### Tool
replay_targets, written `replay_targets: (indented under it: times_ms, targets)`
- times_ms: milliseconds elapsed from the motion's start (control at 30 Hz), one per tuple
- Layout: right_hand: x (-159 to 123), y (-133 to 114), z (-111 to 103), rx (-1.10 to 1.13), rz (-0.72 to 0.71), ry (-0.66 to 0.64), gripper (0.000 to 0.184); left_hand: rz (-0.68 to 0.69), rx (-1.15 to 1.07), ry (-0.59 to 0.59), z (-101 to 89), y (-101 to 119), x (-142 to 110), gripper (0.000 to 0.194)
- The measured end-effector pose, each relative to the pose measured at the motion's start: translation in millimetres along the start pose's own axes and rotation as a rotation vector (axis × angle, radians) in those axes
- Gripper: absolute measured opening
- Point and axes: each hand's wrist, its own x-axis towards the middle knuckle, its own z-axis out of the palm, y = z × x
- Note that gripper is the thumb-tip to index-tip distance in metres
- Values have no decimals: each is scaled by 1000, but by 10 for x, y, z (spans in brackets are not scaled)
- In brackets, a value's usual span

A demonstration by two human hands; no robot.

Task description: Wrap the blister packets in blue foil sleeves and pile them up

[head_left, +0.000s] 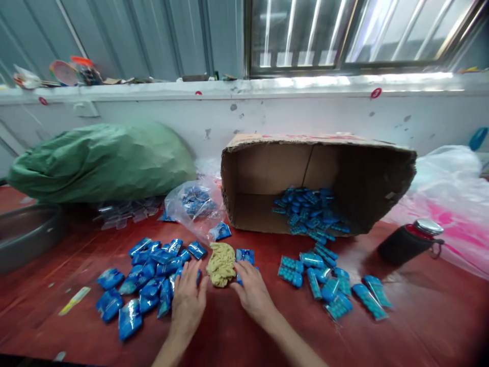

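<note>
On the surface, a cloth lies between the left hand and the right hand, with a heap of pouches to the left and a group of small packs to the right. Behind that group, a box on its side holds a pile of packs, with a bottle to the right. Left of the box sits a plastic bag with pouches inside, then a sack farther left, behind a basin.

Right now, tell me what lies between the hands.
In the head view: a yellow bundle, with blue packets partly showing beside the left hand and right hand.
</note>
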Motion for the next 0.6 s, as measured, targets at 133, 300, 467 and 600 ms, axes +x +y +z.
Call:
replay_targets:
  times_ms: [133,300,467,600]
  targets:
    - [503,-19,311,-262,-82,-156,62,234,542,-72,284,-331,42,42]
    - [619,78,528,-271,-170,-178,53,317,696,-85,354,-520,76,44]
    - [586,51,553,-189,-135,-112,37,173,405,-89,385,-350,61,47]
    - [489,-7,323,-178,-138,-96,29,34,193,-57,553,-232,112,50]
